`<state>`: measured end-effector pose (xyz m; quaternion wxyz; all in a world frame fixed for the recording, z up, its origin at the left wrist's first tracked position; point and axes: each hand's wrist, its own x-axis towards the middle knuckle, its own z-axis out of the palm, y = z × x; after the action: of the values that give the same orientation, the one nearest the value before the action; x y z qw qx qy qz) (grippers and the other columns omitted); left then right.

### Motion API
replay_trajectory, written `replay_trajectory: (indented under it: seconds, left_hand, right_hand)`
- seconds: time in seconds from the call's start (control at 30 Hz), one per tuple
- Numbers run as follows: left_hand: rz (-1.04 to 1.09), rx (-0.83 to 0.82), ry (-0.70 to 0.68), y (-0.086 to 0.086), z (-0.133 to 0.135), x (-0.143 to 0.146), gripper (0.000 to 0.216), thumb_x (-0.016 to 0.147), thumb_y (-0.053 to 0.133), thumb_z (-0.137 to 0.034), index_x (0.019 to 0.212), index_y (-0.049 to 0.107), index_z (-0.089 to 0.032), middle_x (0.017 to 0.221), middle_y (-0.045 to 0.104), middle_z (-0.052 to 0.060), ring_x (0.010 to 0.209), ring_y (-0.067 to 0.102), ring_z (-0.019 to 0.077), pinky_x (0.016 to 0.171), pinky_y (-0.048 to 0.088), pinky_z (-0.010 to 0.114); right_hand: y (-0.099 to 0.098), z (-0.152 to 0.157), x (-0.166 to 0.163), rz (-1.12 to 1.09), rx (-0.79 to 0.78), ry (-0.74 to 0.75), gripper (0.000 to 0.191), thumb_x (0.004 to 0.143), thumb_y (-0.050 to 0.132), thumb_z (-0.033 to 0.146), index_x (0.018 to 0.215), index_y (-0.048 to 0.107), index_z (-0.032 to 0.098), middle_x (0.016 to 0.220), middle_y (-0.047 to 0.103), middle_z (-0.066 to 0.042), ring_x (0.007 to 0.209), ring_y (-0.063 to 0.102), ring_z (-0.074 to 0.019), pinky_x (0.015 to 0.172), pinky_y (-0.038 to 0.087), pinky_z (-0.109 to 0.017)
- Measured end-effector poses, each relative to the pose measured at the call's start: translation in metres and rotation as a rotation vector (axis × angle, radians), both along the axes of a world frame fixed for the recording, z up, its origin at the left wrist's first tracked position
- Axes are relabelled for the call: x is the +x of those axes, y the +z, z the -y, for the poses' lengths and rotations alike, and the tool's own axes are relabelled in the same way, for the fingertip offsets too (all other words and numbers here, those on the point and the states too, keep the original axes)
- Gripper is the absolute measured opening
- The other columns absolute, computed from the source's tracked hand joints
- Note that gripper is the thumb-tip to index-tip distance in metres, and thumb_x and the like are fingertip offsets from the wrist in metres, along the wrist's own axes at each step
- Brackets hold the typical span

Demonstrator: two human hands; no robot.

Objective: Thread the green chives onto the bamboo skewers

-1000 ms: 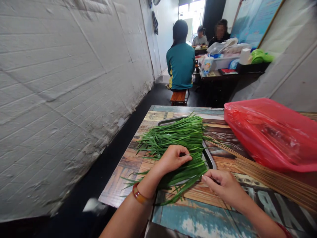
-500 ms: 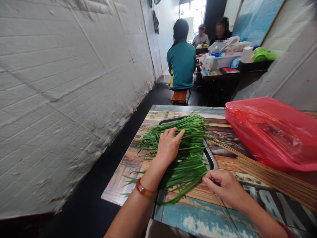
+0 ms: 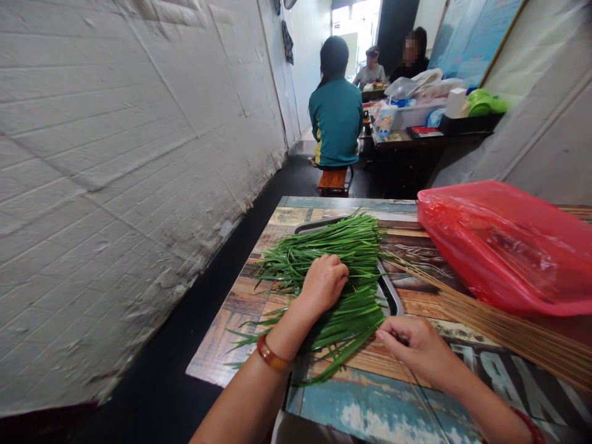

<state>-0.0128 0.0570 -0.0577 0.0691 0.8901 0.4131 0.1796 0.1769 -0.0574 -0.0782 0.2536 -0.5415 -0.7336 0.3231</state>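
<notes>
Long green garlic chives (image 3: 337,240) lie in bunches across a metal tray (image 3: 392,296), their leafy ends hanging over its left side. My left hand (image 3: 325,280), with an amber bangle at the wrist, is closed over the chives in the middle, its fingertips hidden among the stalks. At the cut ends of the nearest bunch, my right hand (image 3: 409,341) pinches thin bamboo skewers (image 3: 423,398) that run down toward the table's front edge. How far their tips reach into the chives is hidden.
More bamboo skewers (image 3: 499,327) lie fanned out on the patterned table (image 3: 231,336) at the right. Beside them stands a red plastic-covered basin (image 3: 499,246). A white wall (image 3: 115,185) runs along the left. A person in a teal top (image 3: 337,120) sits ahead, facing away.
My left hand has moved slightly down and right over the chives, and its spread fingers have curled closed. My right hand stays nearly in place on the skewers.
</notes>
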Motion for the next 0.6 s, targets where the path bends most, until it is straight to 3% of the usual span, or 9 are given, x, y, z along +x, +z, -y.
replay_trajectory:
  seconds: [0.3, 0.43, 0.6]
  left_hand:
    - [0.609, -0.436, 0.064, 0.006, 0.001, -0.001, 0.006, 0.074, 0.054, -0.015, 0.075, 0.061, -0.014, 0.068, 0.058, 0.0, 0.065, 0.051, 0.0114, 0.063, 0.038, 0.022]
    - [0.743, -0.633, 0.08, 0.008, 0.002, -0.002, 0.004, 0.072, 0.055, -0.016, 0.07, 0.056, -0.013, 0.062, 0.053, -0.003, 0.058, 0.046, 0.0084, 0.058, 0.035, 0.02]
    - [0.799, -0.737, 0.12, 0.011, 0.002, -0.001, 0.014, 0.075, 0.054, -0.025, 0.066, 0.052, -0.014, 0.06, 0.05, -0.003, 0.056, 0.047, 0.008, 0.055, 0.035, 0.019]
  right_hand:
    - [0.004, 0.001, -0.001, -0.026, 0.036, -0.034, 0.029, 0.084, 0.043, 0.024, 0.059, 0.055, 0.017, 0.053, 0.052, 0.002, 0.051, 0.049, -0.0112, 0.049, 0.033, -0.022]
    - [0.004, 0.001, 0.0, -0.065, 0.061, -0.06, 0.028, 0.085, 0.043, 0.025, 0.06, 0.055, 0.018, 0.054, 0.053, 0.002, 0.051, 0.05, -0.0113, 0.049, 0.034, -0.022]
    - [0.004, 0.001, 0.0, -0.06, 0.081, -0.106, 0.029, 0.085, 0.043, 0.027, 0.061, 0.057, 0.018, 0.053, 0.054, 0.002, 0.05, 0.051, -0.0116, 0.049, 0.035, -0.022]
